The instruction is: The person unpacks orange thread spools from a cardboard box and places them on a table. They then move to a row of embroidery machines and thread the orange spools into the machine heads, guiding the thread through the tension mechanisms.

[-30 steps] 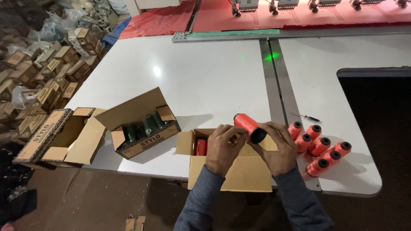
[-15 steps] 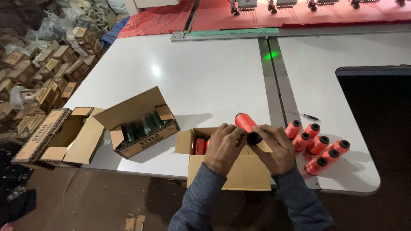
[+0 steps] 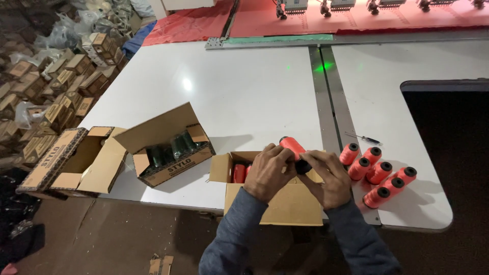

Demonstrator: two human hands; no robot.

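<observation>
Both my hands have come a little lower with the spool (image 3: 293, 148). Left hand (image 3: 267, 173) and right hand (image 3: 326, 178) grip it tight, just over the open box (image 3: 277, 203). Six more spools (image 3: 379, 173) lie close by on the table (image 3: 229, 91).

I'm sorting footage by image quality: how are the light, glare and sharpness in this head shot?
Head view: a bright glare spot sits on the white table, a green light dot beside the metal strip; the open box of dark spools casts a soft shadow; hands and orange spool are sharp; the floor and the right side are dim.
</observation>
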